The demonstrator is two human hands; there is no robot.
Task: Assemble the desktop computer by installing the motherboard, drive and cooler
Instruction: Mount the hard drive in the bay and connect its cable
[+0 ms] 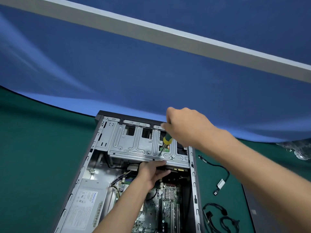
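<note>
The open computer case (79, 169) lies on its side on the green mat. The motherboard (168, 199) sits inside at its lower right. A silver drive cage (134, 145) spans the case's far end. My right hand (186, 126) grips a green and yellow screwdriver (165, 142), whose tip touches the cage's top plate near its front edge. Under that front edge my left hand (153, 172) reaches in and holds a black drive (178, 170), fingers pressed up against it. The silver power supply (85, 202) fills the lower left of the case.
Black cables with connectors (217, 175) and a coiled cable bundle (218, 217) lie on the mat to the right of the case. A crumpled clear bag (299, 148) sits at the far right. A blue cloth backdrop hangs behind the table.
</note>
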